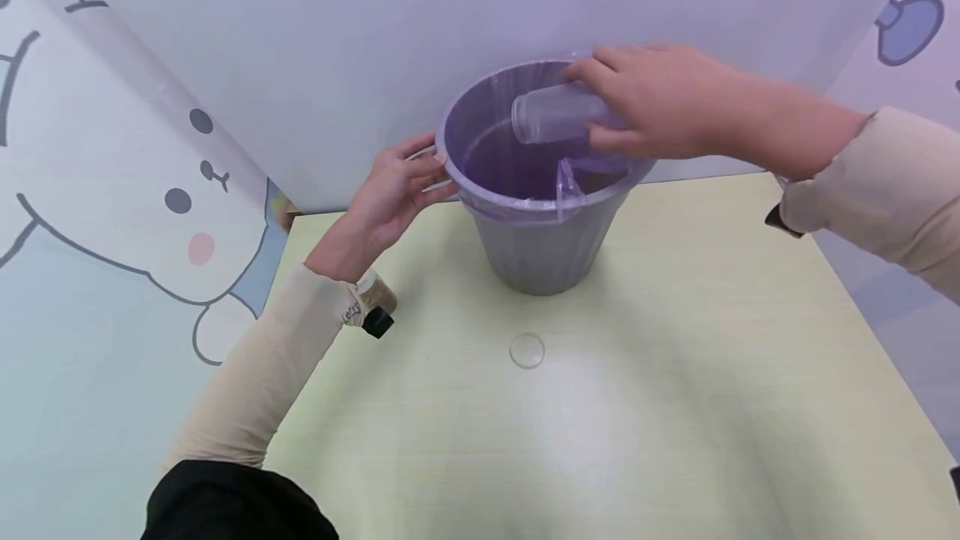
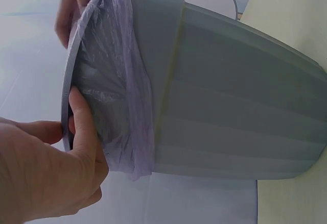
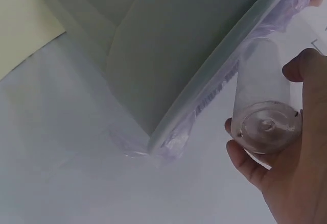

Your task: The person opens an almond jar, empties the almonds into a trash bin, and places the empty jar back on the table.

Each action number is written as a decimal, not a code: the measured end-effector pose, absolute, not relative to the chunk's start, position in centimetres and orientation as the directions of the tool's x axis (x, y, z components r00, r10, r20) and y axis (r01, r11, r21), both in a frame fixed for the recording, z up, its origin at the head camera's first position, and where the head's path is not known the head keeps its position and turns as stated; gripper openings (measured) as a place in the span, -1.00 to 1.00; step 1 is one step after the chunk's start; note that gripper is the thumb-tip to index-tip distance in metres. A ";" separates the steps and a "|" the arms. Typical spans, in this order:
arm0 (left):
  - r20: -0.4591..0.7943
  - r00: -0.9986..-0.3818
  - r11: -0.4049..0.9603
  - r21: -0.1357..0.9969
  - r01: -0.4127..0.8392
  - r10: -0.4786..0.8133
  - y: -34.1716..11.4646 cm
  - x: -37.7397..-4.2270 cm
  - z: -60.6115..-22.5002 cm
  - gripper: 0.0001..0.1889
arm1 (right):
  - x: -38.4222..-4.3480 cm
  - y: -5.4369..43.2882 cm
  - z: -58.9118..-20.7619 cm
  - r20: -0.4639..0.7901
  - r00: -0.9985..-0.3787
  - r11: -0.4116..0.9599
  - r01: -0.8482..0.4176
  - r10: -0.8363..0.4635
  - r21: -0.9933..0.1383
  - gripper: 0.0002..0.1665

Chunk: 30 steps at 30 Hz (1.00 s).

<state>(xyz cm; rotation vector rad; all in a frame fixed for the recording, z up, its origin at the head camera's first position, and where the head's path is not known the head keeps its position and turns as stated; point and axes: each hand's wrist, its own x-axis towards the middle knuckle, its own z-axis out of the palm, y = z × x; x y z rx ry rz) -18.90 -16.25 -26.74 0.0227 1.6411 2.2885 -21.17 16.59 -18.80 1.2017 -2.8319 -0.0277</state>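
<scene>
A grey trash bin (image 1: 532, 252) stands upright at the back of the table, lined with a thin purple plastic bag (image 1: 567, 183) folded over its rim. My left hand (image 1: 393, 190) grips the rim at the bin's left side, thumb and fingers on either side of it in the left wrist view. Over the bin's opening, my right hand (image 1: 667, 102) holds a clear plastic jar (image 1: 551, 115) on its side, mouth to the left. The right wrist view shows the bottom of the jar (image 3: 268, 124), with a few dark specks by its edge.
On the pale table (image 1: 675, 407) in front of the bin lies a clear round disc (image 1: 527, 351). A small bottle (image 1: 381, 296) with a white cap and brown contents stands by my left wrist, partly hidden. Behind the table rises a plain wall (image 1: 337, 48).
</scene>
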 end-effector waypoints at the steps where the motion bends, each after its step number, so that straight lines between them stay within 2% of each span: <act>1: -0.171 -0.948 -0.286 0.925 -0.248 0.269 -16.3 -18.9 -26.7 -0.45 | -21.3 16.6 -18.6 0.026 -0.718 0.718 -0.696 -0.695 0.003 -0.29; 4: -0.170 -0.947 -0.296 0.922 -0.250 0.271 -16.4 -18.9 -26.7 -0.45 | -21.5 16.7 -18.2 -0.025 -0.765 0.764 -0.640 -0.644 -0.079 -0.32; 7: -0.169 -0.947 -0.302 0.920 -0.251 0.273 -16.5 -18.9 -26.7 -0.45 | -21.7 16.8 -18.1 -0.029 -0.785 0.780 -0.610 -0.619 -0.138 -0.35; 24: -0.176 -0.948 -0.306 0.917 -0.256 0.266 -16.9 -18.9 -26.7 -0.44 | -21.7 17.5 -18.4 -0.016 -0.808 0.785 -0.567 -0.589 -0.251 -0.40; 27: -0.172 -0.951 -0.289 0.926 -0.245 0.255 -16.9 -18.9 -26.7 -0.45 | -21.6 17.7 -18.4 -0.037 -0.816 0.787 -0.543 -0.577 -0.292 -0.39; 30: -0.179 -0.950 -0.298 0.920 -0.253 0.254 -17.0 -18.9 -26.8 -0.44 | -21.4 18.1 -18.5 -0.077 -0.833 0.787 -0.483 -0.548 -0.383 -0.36</act>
